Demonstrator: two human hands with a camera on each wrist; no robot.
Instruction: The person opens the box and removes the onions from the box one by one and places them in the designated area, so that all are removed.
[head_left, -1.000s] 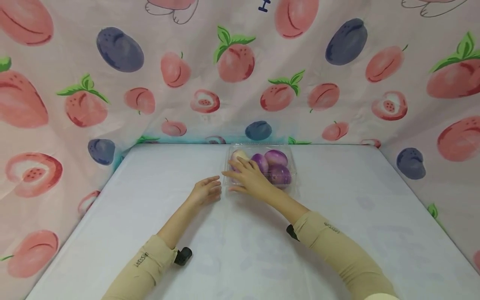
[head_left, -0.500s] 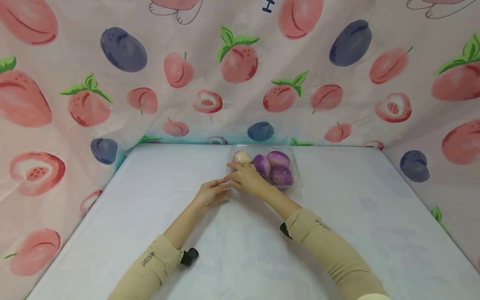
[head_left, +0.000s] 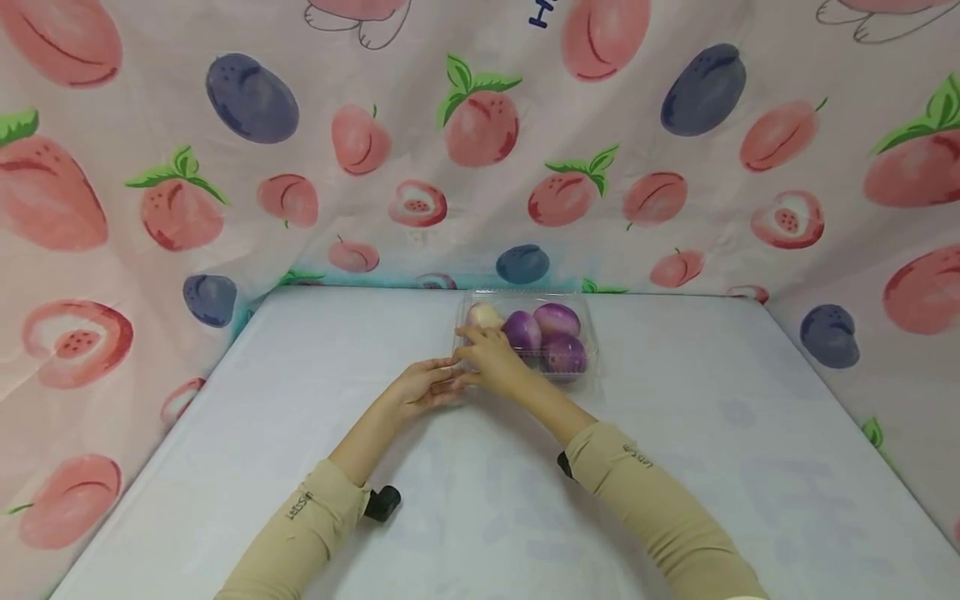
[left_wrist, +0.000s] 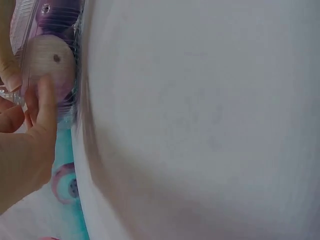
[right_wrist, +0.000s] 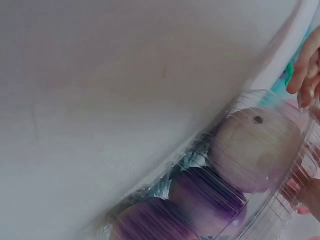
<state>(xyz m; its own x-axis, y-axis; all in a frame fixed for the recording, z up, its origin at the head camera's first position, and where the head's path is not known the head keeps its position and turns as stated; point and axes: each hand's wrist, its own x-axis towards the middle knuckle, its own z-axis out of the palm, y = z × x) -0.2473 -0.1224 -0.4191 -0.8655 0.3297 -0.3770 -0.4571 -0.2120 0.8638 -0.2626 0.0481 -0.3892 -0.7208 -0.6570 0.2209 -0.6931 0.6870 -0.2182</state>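
A clear plastic clamshell box [head_left: 517,298] stands at the back middle of the table. Inside lie several smooth rounded purple vegetables [head_left: 557,318], one pale [right_wrist: 257,142] with a small dark spot; their exact kind is unclear. My right hand [head_left: 495,364] grips the box's front-left corner, its fingers bent over the lid edge. Close beside it, my left hand [head_left: 422,388] pinches the rim at that corner. In the left wrist view, the left index finger [left_wrist: 47,100] lies along the box's ribbed side. The hands partly hide the corner and the vegetables behind it.
A white cloth covers the table [head_left: 675,467]. Behind and at both sides hangs a fruit-print curtain [head_left: 420,108], close behind the box. Black wrist cameras [head_left: 382,503] sit at both cuffs.
My left hand has moved right to the box's corner. The right hand has slid from the top of the lid down to that corner, its fingers now more bent.
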